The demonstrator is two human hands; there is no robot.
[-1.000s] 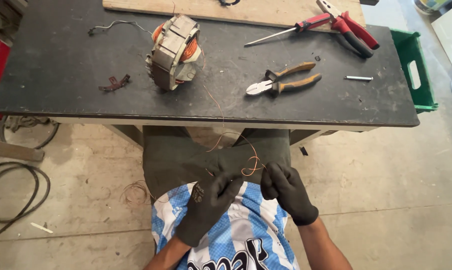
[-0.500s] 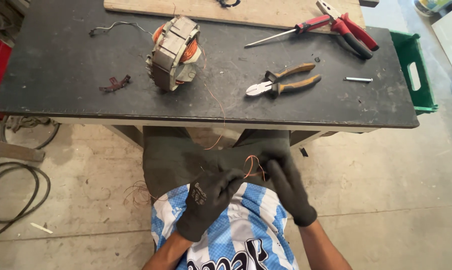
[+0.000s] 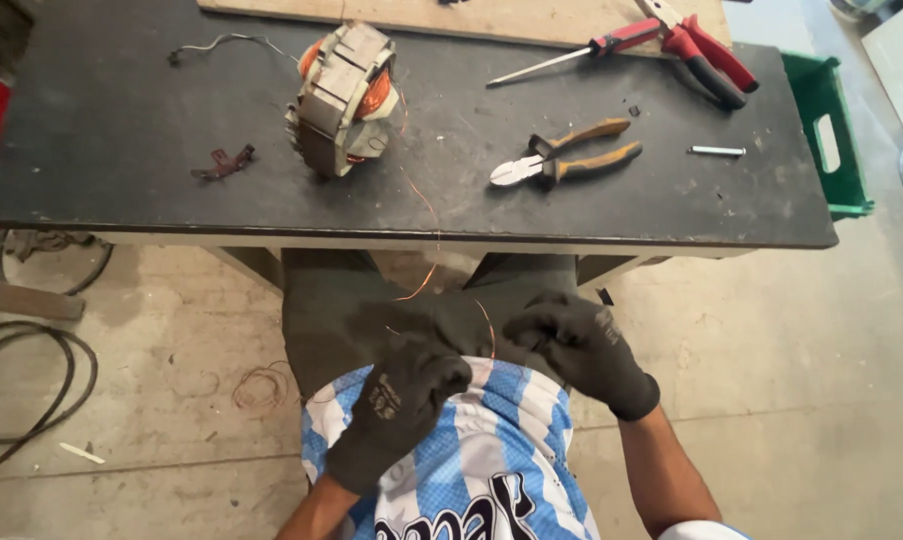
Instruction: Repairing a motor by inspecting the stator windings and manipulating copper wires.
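A motor stator [image 3: 342, 97] with copper windings stands on the dark workbench [image 3: 122, 140]. A thin copper wire [image 3: 427, 205] runs from it over the bench's front edge down to my lap. My left hand [image 3: 402, 405], in a dark glove, is closed in a fist over my striped shirt, apparently on the wire's end. My right hand [image 3: 577, 345], also gloved, pinches a loop of the same wire just in front of my waist. The two hands are a short way apart.
On the bench lie orange-handled cutters [image 3: 567, 160], a red-handled screwdriver [image 3: 582, 55], red pliers [image 3: 702, 50], a small metal pin [image 3: 717, 151] and a dark clip [image 3: 222, 162]. A green crate [image 3: 822, 130] sits at the right end. Cables [image 3: 32, 390] and scrap wire [image 3: 262, 385] lie on the floor.
My hands have drawn apart along the wire: the left has closed into a fist and pulled back toward my body, the right has shifted a little right.
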